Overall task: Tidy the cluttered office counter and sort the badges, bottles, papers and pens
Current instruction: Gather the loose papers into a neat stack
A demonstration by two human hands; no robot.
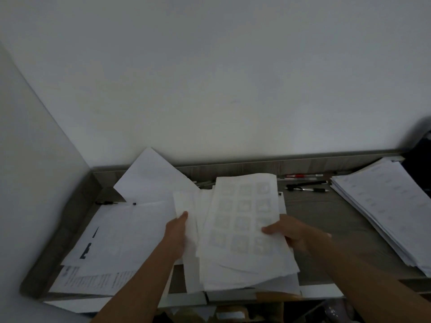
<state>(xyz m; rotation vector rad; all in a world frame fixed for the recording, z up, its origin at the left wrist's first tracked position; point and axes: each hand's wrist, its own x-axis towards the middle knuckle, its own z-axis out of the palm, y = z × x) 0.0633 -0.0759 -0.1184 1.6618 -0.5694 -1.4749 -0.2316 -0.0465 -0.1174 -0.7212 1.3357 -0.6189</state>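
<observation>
A bundle of white papers (242, 229) is lifted over the middle of the grey counter (326, 220); its top sheet shows a faint grid of squares. My left hand (178, 231) grips the bundle's left edge, thumb on top. My right hand (296, 234) grips its right edge. More loose sheets (121, 231) lie spread at the left. A tidy paper stack (384, 206) rests at the right. A red pen (303, 176) and two black pens (305, 186) lie along the back edge. A black pen (106, 203) peeks out by the left sheets.
White walls close the counter at the back and left, with a low raised rim (233, 164). A dark object (419, 150) stands at the far right corner. Below the front edge are shelves with blurred items (233, 313).
</observation>
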